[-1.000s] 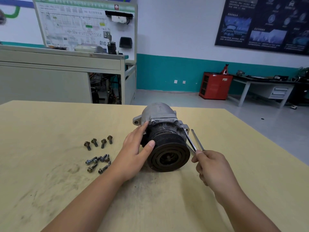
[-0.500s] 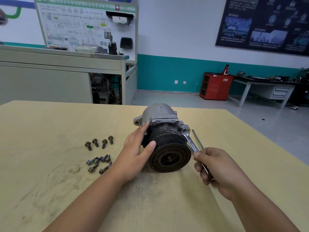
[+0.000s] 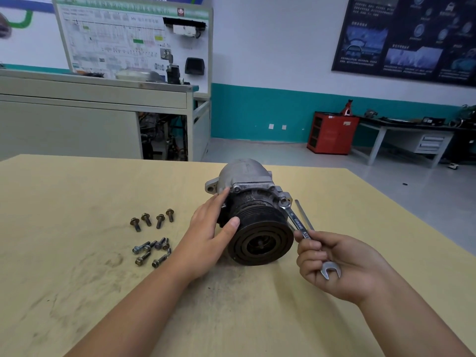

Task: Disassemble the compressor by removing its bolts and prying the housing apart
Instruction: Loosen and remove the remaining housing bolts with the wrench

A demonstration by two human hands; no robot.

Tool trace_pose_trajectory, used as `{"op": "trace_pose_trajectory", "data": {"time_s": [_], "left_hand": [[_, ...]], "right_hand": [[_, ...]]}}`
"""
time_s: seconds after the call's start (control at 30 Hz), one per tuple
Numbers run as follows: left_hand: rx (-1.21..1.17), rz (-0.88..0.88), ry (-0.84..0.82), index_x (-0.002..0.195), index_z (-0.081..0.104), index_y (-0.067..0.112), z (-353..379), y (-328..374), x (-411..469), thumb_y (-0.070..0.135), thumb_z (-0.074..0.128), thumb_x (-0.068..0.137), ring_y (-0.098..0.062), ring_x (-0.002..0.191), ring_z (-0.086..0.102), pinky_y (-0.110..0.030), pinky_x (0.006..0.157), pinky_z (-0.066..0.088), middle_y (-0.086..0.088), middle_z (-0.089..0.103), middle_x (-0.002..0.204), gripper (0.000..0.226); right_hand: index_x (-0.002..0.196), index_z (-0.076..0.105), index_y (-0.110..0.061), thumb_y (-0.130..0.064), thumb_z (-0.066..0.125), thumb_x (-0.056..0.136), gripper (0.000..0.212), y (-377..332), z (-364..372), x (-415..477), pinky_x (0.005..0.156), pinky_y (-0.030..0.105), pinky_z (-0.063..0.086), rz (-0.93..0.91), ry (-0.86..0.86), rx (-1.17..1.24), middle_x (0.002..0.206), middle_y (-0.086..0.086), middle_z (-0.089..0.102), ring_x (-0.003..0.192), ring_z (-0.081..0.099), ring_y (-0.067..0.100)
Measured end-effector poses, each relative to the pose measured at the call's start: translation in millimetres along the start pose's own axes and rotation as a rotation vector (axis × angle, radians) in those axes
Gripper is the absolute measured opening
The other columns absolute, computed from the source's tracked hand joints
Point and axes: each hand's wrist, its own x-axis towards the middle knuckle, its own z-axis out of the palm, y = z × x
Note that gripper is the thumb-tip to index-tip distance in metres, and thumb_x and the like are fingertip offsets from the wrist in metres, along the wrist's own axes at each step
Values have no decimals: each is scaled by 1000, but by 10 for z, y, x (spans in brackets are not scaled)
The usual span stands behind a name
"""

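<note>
Tabletop (image 3: pixel 77 292) holds compressor (image 3: pixel 253 199); left hand (image 3: pixel 206 234) lies flat against it; right hand (image 3: pixel 345 266) grips wrench (image 3: pixel 298 223).

A red cabinet (image 3: pixel 332 132) stood against the teal-banded wall (image 3: pixel 257 112); grey floor (image 3: pixel 283 155) before it, a desk (image 3: pixel 434 144) to its right, a dark poster (image 3: pixel 407 37) above, a display board (image 3: pixel 134 37) far left.

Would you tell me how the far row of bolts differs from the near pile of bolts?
The far row of bolts is four, spaced apart and roughly parallel; the near pile of bolts is bunched, pointing various ways. The far row looks darker, the near pile partly silvery. Both lie loose on the table.
</note>
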Motion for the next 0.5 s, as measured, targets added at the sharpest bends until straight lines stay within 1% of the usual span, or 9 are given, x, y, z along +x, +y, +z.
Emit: {"op": "trace_pose_trajectory", "data": {"time_s": [0.1,0.23,0.37,0.43,0.5], "left_hand": [[2,-2,-3,133,9,59,0,-3,0,71,28,75,10,135,12,-21,111,13,24,21,149,62],[8,-4,2,134,10,57,2,-8,4,69,28,76,7,137,13,-20,110,12,22,21,150,62],[15,-4,-2,135,9,57,4,-13,5,67,29,77,8,136,12,-19,110,12,21,21,151,62],[17,-8,-1,135,9,56,6,-12,3,68,29,77,7,136,13,-18,109,12,20,21,152,62],[14,-11,-1,135,10,56,3,-9,1,68,28,76,7,137,13,-18,109,12,19,21,152,63]], "right_hand": [[74,57,-1,-8,50,77,10,-5,8,-8,34,18,31,23,-32,67,53,-1,38,36,35,10],[70,55,-3,-7,52,75,7,-3,46,10,34,17,36,-1,-41,87,53,0,41,35,38,9],[71,55,-4,-10,57,73,6,14,85,17,33,14,39,-68,8,-56,51,0,46,34,43,7],[72,57,-5,-10,58,81,11,24,89,28,32,13,40,-115,60,-158,51,1,50,33,46,6],[74,56,-6,-9,54,90,17,37,79,44,32,13,40,-169,93,-263,50,2,53,33,46,5]]}}
